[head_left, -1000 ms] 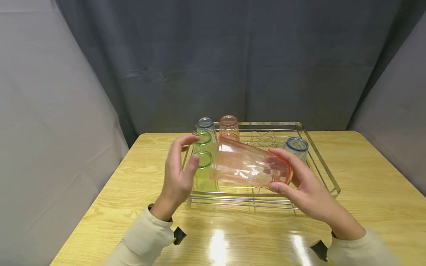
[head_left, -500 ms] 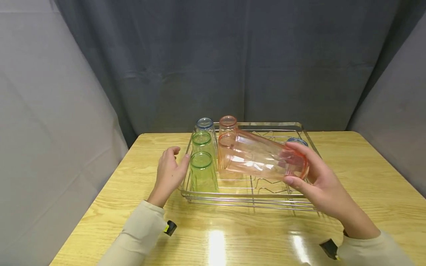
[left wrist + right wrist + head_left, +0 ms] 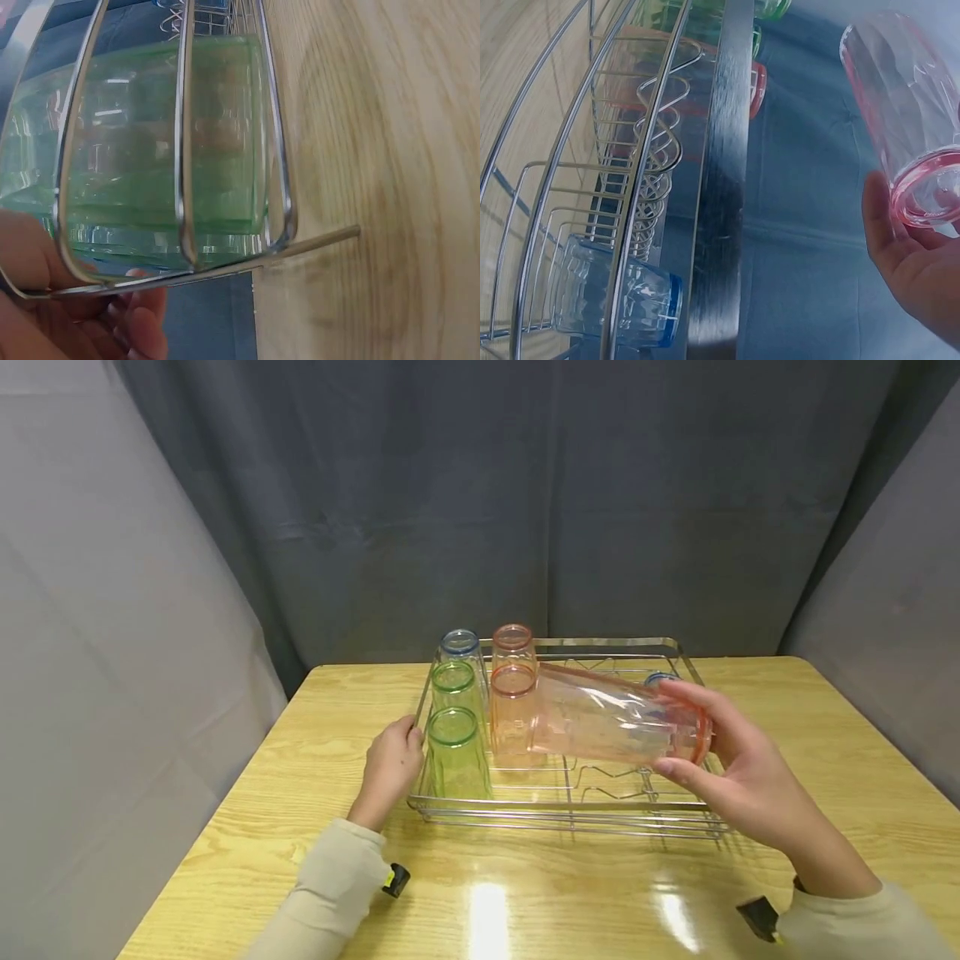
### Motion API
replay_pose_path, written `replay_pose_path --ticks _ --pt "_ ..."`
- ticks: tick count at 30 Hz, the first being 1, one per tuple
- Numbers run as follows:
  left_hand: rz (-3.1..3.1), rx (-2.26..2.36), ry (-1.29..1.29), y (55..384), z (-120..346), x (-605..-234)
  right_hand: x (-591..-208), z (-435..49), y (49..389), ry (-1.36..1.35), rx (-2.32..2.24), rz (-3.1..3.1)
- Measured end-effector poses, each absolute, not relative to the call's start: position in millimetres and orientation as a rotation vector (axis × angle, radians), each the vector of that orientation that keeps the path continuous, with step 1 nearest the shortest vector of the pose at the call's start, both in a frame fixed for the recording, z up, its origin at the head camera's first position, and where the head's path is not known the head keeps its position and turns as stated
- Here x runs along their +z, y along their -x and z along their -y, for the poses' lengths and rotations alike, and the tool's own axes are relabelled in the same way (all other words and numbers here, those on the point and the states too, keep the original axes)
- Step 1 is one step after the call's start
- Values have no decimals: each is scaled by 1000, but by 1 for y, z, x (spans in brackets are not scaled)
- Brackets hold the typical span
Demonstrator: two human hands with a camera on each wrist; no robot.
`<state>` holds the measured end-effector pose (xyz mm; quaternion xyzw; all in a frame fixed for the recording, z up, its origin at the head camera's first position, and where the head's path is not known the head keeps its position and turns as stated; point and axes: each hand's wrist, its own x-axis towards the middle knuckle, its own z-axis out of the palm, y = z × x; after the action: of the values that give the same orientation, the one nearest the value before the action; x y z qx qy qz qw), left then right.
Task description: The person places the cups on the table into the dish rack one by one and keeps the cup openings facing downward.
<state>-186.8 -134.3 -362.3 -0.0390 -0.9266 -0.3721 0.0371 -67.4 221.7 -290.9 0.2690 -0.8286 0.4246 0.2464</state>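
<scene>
My right hand grips a clear pink glass tumbler round its thick base, holding it on its side above the wire dish rack, mouth to the left. In the right wrist view the fingers wrap the base end. At the rack's left side my left hand grips the rim; in the left wrist view its curled fingers show past the wires. Right beside that hand, a green tumbler stands upside down in the front left corner, another green one behind it.
Two more pink tumblers stand upside down in the second column. A blue-based tumbler occupies the back left; another blue-based one stands at the rack's right, partly hidden in the head view. The wooden table ends before a grey curtain.
The pink tumbler has moved right in my right hand. My left hand has moved from beside the tumbler's mouth down to the rack's left rim and closed on it.
</scene>
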Motion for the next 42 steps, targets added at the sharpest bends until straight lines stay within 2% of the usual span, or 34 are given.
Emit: replay_pose_path --ticks 8,21,42 --pt "2846 -1199 101 194 128 -366 -294 -219 73 -624 1095 2279" --pt "2817 -1250 49 195 130 -367 -294 -207 89 -630 1002 2345" --pt "2775 -1312 -5 191 136 -368 -313 -147 131 -629 1015 2596"
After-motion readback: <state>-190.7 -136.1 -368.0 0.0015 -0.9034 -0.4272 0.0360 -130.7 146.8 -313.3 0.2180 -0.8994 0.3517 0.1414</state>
